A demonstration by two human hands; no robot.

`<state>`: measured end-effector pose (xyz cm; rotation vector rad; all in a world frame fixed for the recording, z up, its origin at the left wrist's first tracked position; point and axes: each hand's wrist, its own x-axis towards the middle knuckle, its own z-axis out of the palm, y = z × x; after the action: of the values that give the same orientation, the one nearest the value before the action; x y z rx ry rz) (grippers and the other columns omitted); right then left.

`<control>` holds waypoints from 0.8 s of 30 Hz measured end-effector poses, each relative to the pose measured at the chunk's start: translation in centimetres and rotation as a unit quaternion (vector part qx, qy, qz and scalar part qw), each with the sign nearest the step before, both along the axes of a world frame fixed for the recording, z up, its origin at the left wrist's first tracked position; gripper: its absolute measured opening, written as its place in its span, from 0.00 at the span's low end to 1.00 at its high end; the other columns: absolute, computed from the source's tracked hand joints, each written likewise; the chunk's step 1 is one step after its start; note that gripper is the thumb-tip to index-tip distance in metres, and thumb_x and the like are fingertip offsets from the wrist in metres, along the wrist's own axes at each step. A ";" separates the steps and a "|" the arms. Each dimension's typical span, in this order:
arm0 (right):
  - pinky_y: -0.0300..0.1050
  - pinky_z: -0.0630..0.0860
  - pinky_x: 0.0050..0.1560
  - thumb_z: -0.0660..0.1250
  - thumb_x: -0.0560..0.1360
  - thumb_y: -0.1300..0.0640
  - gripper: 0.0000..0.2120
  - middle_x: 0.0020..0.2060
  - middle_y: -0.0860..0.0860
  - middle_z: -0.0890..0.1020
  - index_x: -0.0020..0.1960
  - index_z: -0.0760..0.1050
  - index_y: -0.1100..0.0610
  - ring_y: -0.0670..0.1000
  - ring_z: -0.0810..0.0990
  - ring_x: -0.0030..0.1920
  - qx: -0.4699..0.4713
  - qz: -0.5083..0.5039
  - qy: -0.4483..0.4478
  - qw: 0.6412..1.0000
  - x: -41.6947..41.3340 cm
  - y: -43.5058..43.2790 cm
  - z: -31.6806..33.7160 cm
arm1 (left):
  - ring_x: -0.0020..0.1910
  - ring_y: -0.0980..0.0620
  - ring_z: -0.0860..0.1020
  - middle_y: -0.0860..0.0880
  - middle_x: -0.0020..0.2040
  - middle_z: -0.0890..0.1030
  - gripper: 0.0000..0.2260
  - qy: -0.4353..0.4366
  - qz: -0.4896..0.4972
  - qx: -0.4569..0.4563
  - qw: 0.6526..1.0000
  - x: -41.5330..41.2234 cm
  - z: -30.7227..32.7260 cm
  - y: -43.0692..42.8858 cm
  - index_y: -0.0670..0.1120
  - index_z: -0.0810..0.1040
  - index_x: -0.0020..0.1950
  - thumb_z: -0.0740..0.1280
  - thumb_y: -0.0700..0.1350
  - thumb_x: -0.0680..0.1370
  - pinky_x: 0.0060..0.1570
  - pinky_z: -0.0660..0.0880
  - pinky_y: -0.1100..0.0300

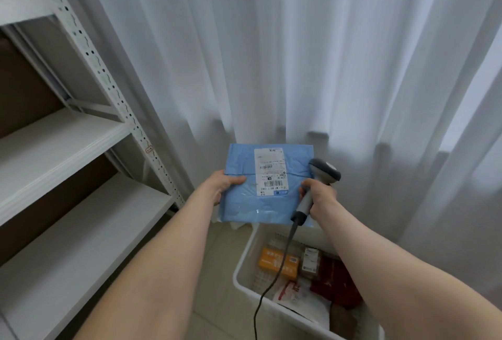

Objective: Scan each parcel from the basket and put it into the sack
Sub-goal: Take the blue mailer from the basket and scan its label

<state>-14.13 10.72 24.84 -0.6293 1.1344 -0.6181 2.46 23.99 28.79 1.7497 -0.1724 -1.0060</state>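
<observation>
My left hand [221, 185] grips the left edge of a flat blue parcel [244, 204], thumb on top, holding it up in front of me. A white shipping label with barcodes [271, 171] faces up on it. My right hand [319, 194] holds a grey barcode scanner [323, 176] by its handle, at the parcel's right edge, its head up beside the label. The scanner's dark cable [274, 274] hangs down. Below stands a white basket [245, 263] with an orange box [277, 261], a dark red parcel [336, 285] and other parcels. No sack is in view.
A white metal shelving rack [81, 149] with bare shelves fills the left side. White curtains [298, 54] hang straight ahead, reaching the floor. Beige floor tiles [217, 285] show between the rack and the basket.
</observation>
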 end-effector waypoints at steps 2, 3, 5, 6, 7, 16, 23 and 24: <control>0.43 0.71 0.32 0.64 0.73 0.71 0.09 0.33 0.56 0.73 0.47 0.69 0.60 0.50 0.72 0.30 -0.027 0.009 0.014 1.000 0.2 0.5 0.6 | 0.41 0.44 0.78 0.39 0.50 0.82 0.16 -0.051 0.050 -0.008 0.997 0.3 -0.4 -0.2 0.36 0.75 0.61 0.69 0.32 0.74 0.51 0.75 0.49; 0.43 0.70 0.32 0.64 0.73 0.71 0.09 0.33 0.56 0.73 0.48 0.68 0.60 0.50 0.71 0.31 -0.041 0.014 0.024 0.999 0.1 0.7 0.9 | 0.45 0.44 0.78 0.39 0.55 0.80 0.16 -0.071 0.069 -0.009 0.995 0.6 -0.6 -0.3 0.36 0.75 0.61 0.70 0.33 0.74 0.53 0.75 0.49; 0.43 0.70 0.32 0.64 0.73 0.71 0.08 0.32 0.56 0.73 0.46 0.69 0.60 0.50 0.71 0.30 -0.054 0.042 0.029 0.997 -0.1 1.0 1.5 | 0.50 0.43 0.79 0.39 0.57 0.80 0.14 -0.097 0.095 -0.005 0.991 1.2 -1.2 -0.4 0.36 0.77 0.59 0.71 0.34 0.74 0.55 0.76 0.48; 0.42 0.70 0.31 0.65 0.73 0.70 0.08 0.32 0.55 0.73 0.46 0.71 0.60 0.50 0.71 0.29 -0.058 0.074 0.021 0.995 -0.3 1.3 1.8 | 0.52 0.42 0.79 0.40 0.57 0.80 0.13 -0.107 0.106 0.001 0.989 1.7 -1.5 -0.4 0.37 0.77 0.58 0.71 0.35 0.74 0.55 0.76 0.49; 0.41 0.71 0.29 0.65 0.73 0.70 0.07 0.30 0.55 0.74 0.47 0.73 0.61 0.50 0.71 0.27 -0.065 0.113 0.010 0.991 -0.4 1.5 2.1 | 0.53 0.42 0.79 0.41 0.56 0.80 0.13 -0.118 0.115 0.008 0.986 2.0 -1.7 -0.4 0.38 0.77 0.58 0.71 0.36 0.74 0.56 0.76 0.49; 0.41 0.70 0.29 0.68 0.74 0.64 0.04 0.29 0.55 0.75 0.48 0.74 0.62 0.49 0.70 0.26 -0.134 0.281 0.016 0.950 -0.4 3.4 3.8 | 0.48 0.45 0.78 0.43 0.50 0.80 0.11 -0.144 0.126 0.015 0.981 2.6 -1.8 -0.5 0.40 0.78 0.56 0.70 0.38 0.75 0.57 0.76 0.47; 0.40 0.69 0.29 0.66 0.74 0.65 0.02 0.30 0.55 0.74 0.47 0.75 0.61 0.49 0.70 0.26 -0.141 0.296 0.015 0.945 -0.1 4.4 5.0 | 0.46 0.46 0.77 0.45 0.46 0.78 0.09 -0.146 0.131 0.012 0.980 2.4 -1.2 0.2 0.40 0.79 0.55 0.70 0.38 0.75 0.55 0.77 0.49; 0.40 0.69 0.29 0.66 0.74 0.65 0.03 0.30 0.54 0.74 0.48 0.75 0.61 0.49 0.70 0.26 -0.142 0.294 0.015 0.945 -0.1 4.6 5.2 | 0.46 0.46 0.78 0.45 0.46 0.79 0.09 -0.146 0.132 0.012 0.980 2.4 -1.1 0.2 0.40 0.79 0.55 0.69 0.38 0.75 0.55 0.77 0.49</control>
<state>-14.20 15.29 30.02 -1.1738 0.8264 -0.2525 4.86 24.23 27.67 1.8800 -0.1082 -0.5597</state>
